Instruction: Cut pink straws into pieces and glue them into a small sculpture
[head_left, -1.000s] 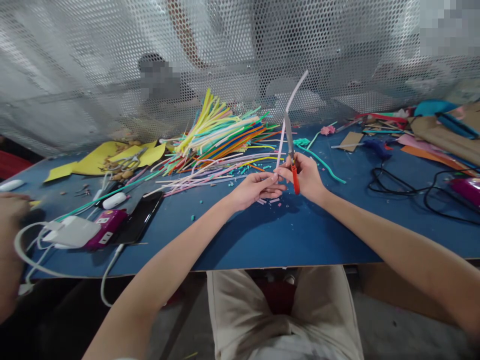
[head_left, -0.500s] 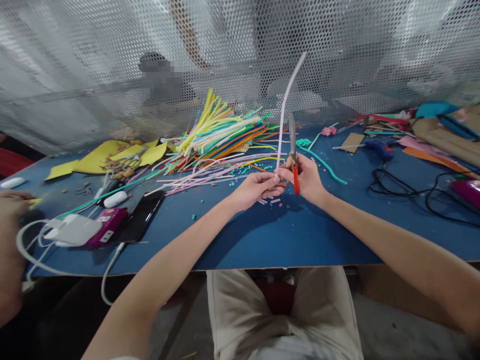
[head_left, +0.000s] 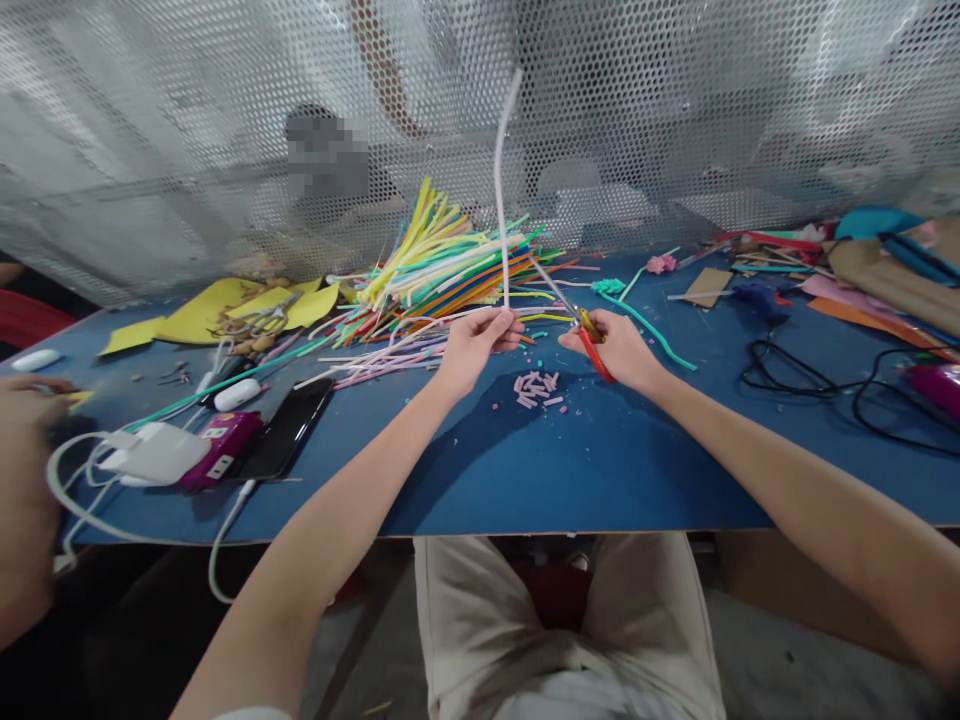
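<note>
A pale pink pipe cleaner (head_left: 500, 180) stands upright from my left hand (head_left: 480, 345), whose fingers pinch its lower end. My right hand (head_left: 609, 348) grips orange-handled scissors (head_left: 592, 345), their blades pointing up and to the left, apart from the pipe cleaner. On the blue table (head_left: 480, 490), below and between my hands, lies a small heap of cut pale pink pieces (head_left: 534, 389). Behind my left hand is a large bundle of coloured pipe cleaners (head_left: 442, 270).
A black phone (head_left: 289, 430), a purple power strip (head_left: 221, 450) and white cables are at left, near another person's arm (head_left: 26, 480). Yellow sheets (head_left: 199, 315) lie behind. A glue gun (head_left: 757, 298) and black cable (head_left: 795, 385) are at right. A perforated metal screen (head_left: 465, 110) stands behind.
My left hand has moved left with the pipe cleaner, away from the scissors. The scissors have tilted left in my right hand. The heap of cut pieces has come into fuller view.
</note>
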